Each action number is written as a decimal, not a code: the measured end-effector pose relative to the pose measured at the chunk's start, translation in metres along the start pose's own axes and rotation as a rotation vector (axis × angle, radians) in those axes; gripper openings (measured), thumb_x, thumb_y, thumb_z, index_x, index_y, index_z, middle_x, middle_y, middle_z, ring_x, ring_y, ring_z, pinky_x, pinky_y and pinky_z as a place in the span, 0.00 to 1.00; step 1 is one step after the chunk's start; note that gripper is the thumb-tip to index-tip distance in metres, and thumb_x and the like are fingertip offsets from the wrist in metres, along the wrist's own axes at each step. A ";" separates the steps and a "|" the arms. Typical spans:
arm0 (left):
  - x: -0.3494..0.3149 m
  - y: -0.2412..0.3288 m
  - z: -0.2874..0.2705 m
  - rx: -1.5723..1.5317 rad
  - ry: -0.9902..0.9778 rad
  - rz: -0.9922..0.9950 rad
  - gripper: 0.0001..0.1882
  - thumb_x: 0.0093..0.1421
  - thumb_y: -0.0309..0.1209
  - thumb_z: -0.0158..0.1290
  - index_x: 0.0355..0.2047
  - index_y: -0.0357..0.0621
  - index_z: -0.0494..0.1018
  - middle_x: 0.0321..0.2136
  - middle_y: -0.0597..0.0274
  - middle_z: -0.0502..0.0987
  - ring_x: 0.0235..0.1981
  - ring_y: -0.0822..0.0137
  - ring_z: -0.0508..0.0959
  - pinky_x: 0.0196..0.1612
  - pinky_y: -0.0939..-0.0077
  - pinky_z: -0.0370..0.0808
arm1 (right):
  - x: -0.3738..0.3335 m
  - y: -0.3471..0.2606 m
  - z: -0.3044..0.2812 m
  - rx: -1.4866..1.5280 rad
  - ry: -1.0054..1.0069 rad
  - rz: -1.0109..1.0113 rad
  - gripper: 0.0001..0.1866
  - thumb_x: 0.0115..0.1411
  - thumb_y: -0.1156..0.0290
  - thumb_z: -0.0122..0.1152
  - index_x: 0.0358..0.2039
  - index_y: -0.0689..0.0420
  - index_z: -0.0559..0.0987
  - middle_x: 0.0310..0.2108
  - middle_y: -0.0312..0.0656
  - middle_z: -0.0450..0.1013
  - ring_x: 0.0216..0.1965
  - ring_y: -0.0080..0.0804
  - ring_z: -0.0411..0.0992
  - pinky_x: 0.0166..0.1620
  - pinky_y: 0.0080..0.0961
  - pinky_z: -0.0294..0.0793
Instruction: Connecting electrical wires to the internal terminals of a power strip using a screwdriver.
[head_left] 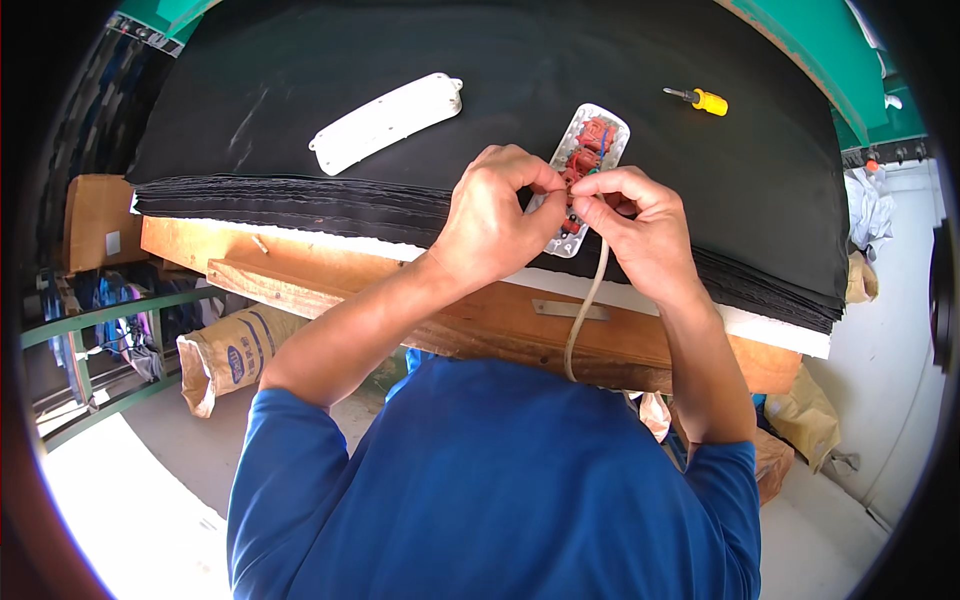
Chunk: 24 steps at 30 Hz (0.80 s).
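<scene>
**Both hands busy inside an opened white housing**

So the long white housing (619,148) lies open on a pile of black sheets (760,190), up near the front edge, with its far end pointing to 1 o'clock and its near end to 7. Reddish parts (594,135) sit in it, best seen at the far end (the middle is mostly behind fingers, sorry).

Left hand (498,210) comes in from 8 o'clock, thumb and forefinger narrowed to a small gap over the housing. Can't tell what, if anything, is between those tips; it's too tiny. Right hand (645,230) comes in from 4 o'clock and pinches the end of a pale cable (590,290), fingertips right beside the left ones. The cable drops toward 6 o'clock, past the wooden bench edge (490,325), down to the blue shirt (500,480).

Further out on the sheets: a white cover (388,122) between 9 and 10 o'clock, well apart from the housing, and a yellow-handled screwdriver (708,102) at 2, its tip aimed at 9.

Off the bench there's a cardboard box (98,220) at 9 o'clock and a brown paper sack (235,350) at 8, near a green rail (130,310).
</scene>
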<state>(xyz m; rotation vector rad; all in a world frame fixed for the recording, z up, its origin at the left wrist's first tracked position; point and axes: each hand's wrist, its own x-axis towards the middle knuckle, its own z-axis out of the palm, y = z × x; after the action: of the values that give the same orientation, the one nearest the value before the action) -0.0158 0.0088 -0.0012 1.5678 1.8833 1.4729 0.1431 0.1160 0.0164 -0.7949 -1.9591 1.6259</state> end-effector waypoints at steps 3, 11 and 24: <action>-0.001 0.006 0.004 0.003 0.037 -0.056 0.04 0.54 0.20 0.63 0.30 0.39 0.80 0.28 0.59 0.81 0.35 0.58 0.79 0.42 0.65 0.75 | -0.001 -0.003 0.000 -0.066 0.004 0.028 0.07 0.60 0.82 0.68 0.38 0.58 0.85 0.36 0.37 0.78 0.35 0.22 0.73 0.39 0.22 0.75; -0.005 0.001 0.009 0.217 0.153 0.269 0.08 0.51 0.18 0.63 0.32 0.40 0.80 0.29 0.58 0.80 0.36 0.53 0.79 0.40 0.63 0.77 | 0.000 -0.001 0.001 -0.036 0.012 -0.003 0.07 0.60 0.83 0.67 0.37 0.59 0.86 0.36 0.38 0.78 0.34 0.22 0.74 0.39 0.22 0.75; -0.006 0.008 0.005 0.389 0.084 0.289 0.08 0.54 0.19 0.62 0.35 0.38 0.80 0.33 0.56 0.80 0.41 0.51 0.78 0.45 0.58 0.76 | 0.003 -0.007 0.001 0.137 0.020 0.101 0.09 0.62 0.83 0.67 0.42 0.62 0.85 0.37 0.39 0.82 0.35 0.20 0.77 0.41 0.18 0.78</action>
<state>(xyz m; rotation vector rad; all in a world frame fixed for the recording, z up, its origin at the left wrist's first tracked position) -0.0053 0.0057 0.0009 2.0565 2.1641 1.3530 0.1389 0.1165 0.0234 -0.8645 -1.7974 1.7823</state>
